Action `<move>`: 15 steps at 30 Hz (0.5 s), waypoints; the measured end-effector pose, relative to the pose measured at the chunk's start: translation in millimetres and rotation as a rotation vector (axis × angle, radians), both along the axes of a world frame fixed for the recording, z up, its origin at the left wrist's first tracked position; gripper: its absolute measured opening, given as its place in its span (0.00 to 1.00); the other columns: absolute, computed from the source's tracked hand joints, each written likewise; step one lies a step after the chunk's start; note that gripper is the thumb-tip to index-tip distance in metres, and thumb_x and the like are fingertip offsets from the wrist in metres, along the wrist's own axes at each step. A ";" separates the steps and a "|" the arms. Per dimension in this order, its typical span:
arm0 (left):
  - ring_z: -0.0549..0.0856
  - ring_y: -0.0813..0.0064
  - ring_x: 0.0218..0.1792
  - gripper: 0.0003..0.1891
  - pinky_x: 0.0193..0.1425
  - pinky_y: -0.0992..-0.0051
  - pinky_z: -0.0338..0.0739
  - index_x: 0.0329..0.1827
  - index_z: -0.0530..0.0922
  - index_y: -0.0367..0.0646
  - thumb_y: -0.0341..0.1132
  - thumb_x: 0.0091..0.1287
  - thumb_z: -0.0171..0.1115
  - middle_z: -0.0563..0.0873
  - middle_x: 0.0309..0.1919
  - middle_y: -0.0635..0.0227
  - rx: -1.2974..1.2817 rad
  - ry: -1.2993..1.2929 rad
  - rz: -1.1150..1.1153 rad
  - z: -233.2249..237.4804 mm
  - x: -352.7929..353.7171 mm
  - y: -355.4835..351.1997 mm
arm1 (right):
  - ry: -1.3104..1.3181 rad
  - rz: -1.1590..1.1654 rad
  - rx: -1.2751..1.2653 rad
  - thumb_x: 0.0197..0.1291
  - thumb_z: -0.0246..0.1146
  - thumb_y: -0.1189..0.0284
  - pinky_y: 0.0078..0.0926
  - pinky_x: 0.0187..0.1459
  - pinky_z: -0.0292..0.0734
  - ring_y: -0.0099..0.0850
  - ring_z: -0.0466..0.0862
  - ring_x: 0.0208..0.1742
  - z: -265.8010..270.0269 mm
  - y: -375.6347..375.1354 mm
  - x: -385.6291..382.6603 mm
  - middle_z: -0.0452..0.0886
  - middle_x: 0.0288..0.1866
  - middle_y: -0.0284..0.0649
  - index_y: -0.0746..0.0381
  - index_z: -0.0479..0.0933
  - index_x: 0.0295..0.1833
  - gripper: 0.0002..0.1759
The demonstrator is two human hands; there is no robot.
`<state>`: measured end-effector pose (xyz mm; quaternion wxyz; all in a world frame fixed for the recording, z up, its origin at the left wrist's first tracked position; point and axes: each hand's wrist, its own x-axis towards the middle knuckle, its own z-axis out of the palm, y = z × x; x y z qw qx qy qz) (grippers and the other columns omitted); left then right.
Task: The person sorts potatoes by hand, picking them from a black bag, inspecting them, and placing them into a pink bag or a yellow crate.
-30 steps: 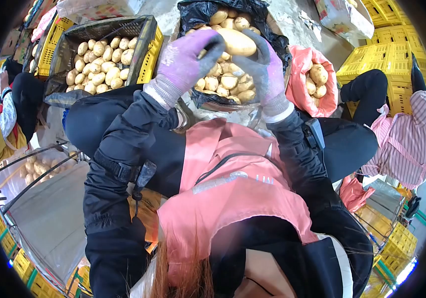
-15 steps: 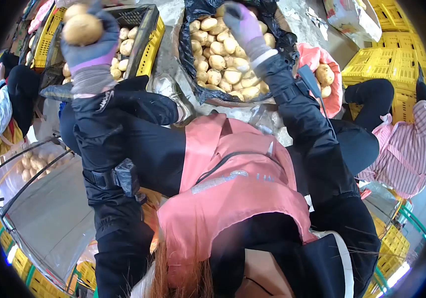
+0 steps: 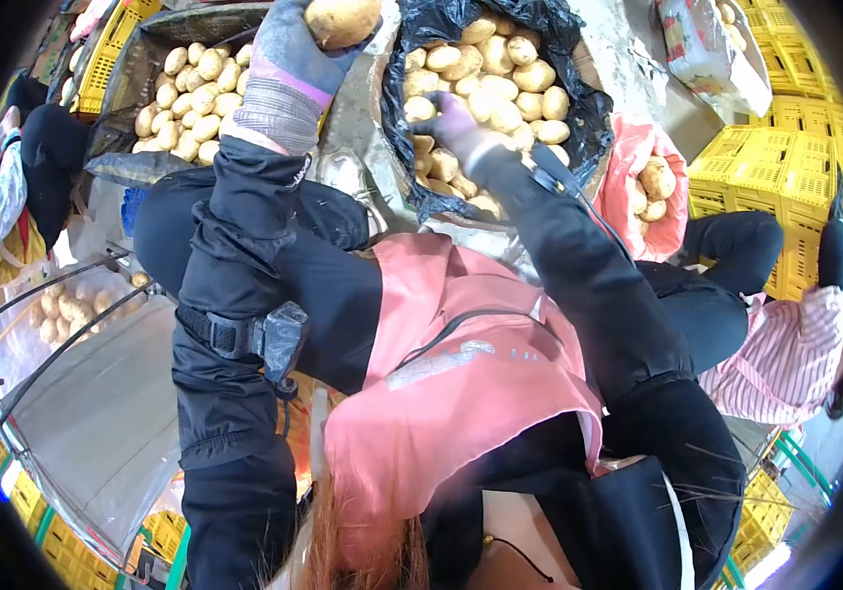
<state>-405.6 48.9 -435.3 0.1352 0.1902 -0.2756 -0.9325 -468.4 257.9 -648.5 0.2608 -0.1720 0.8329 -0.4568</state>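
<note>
My gloved left hand (image 3: 289, 59) is raised at the top, between crate and box, with its fingers wrapped round a large potato (image 3: 343, 22). Below and ahead is a carton (image 3: 377, 123) lined with black plastic (image 3: 587, 108) and filled with potatoes (image 3: 500, 88). Over the left part of this heap is my gloved right hand (image 3: 453, 130), slightly blurred. Its fingers are apart beside a potato (image 3: 420, 108), and I see nothing held in them. Left of my left hand, a dark-lined crate (image 3: 131, 74) contains many more potatoes (image 3: 200, 93).
A pink sack (image 3: 672, 162) of potatoes stands right of the carton. Yellow crates (image 3: 766, 162) are stacked farther right, near a person in a striped top (image 3: 776, 359). Another person's dark-clothed leg (image 3: 53, 167) shows at left. A plastic bag of potatoes (image 3: 72, 310) lies behind a black frame.
My left hand has moved right, away from above the crate, still holding a potato. My right hand has come lower and nearer over the carton's potatoes. The whole view has shifted slightly.
</note>
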 end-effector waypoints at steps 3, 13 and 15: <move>0.82 0.65 0.59 0.27 0.56 0.68 0.83 0.70 0.70 0.43 0.38 0.68 0.58 0.81 0.61 0.55 -1.384 0.295 -0.078 -17.3 24.8 20.3 | -0.470 -0.045 -0.293 0.60 0.70 0.66 0.20 0.37 0.75 0.22 0.82 0.38 85.5 47.4 16.2 0.81 0.45 0.35 0.65 0.74 0.62 0.27; 0.86 0.72 0.47 0.27 0.49 0.71 0.85 0.66 0.73 0.39 0.45 0.70 0.64 0.84 0.52 0.63 -0.400 -0.001 -0.588 12.6 48.7 116.2 | -0.026 -0.001 -0.448 0.71 0.61 0.58 0.15 0.38 0.75 0.16 0.80 0.39 221.9 95.5 15.8 0.85 0.41 0.32 0.64 0.81 0.58 0.22; 0.88 0.68 0.41 0.24 0.39 0.70 0.86 0.63 0.74 0.38 0.43 0.70 0.64 0.85 0.48 0.59 -0.185 -0.061 -0.463 24.9 44.3 105.5 | -0.200 -0.114 -0.626 0.71 0.62 0.61 0.15 0.38 0.75 0.16 0.79 0.36 228.8 86.3 -2.7 0.86 0.41 0.33 0.63 0.82 0.55 0.18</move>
